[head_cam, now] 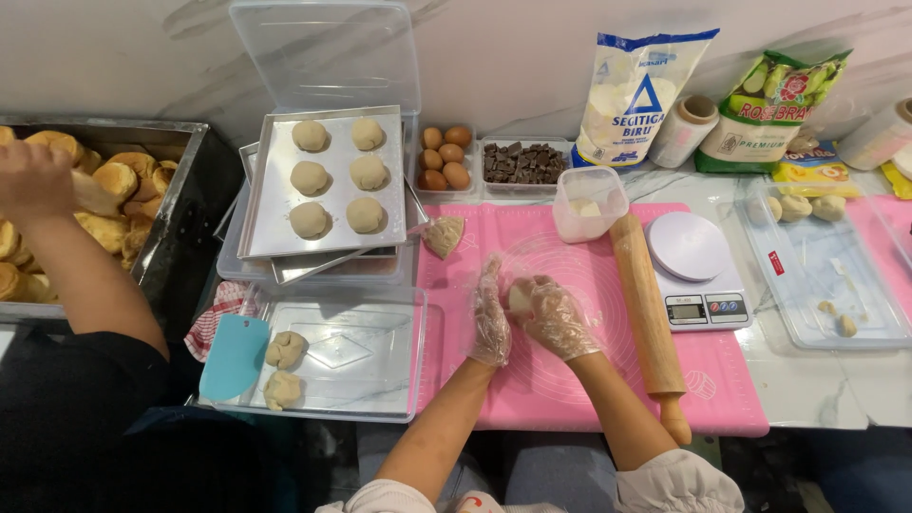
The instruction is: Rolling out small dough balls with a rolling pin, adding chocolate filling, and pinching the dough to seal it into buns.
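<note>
Pink silicone baking mat, centre of the counter, bearing the work; aluminium baking tray at 10 o'clock, six dough rounds in two columns; clear plastic lid at 8 o'clock, two dough pieces and a teal scraper on it; wooden rolling pin at 3 o'clock, lying lengthwise beside a white digital scale; flour bag at 1 o'clock, upright against the wall, white with blue triangle; green pouch at 2 o'clock, leaning, flower emblem; left hand and right hand, both in clear disposable gloves, cupped together around a dough ball held just above the mat's centre, fingers curled and pressed on it from both sides; step judged: rounding one portion; next move likely calls for gentle, even palm pressure to close the surface smoothly.
</note>
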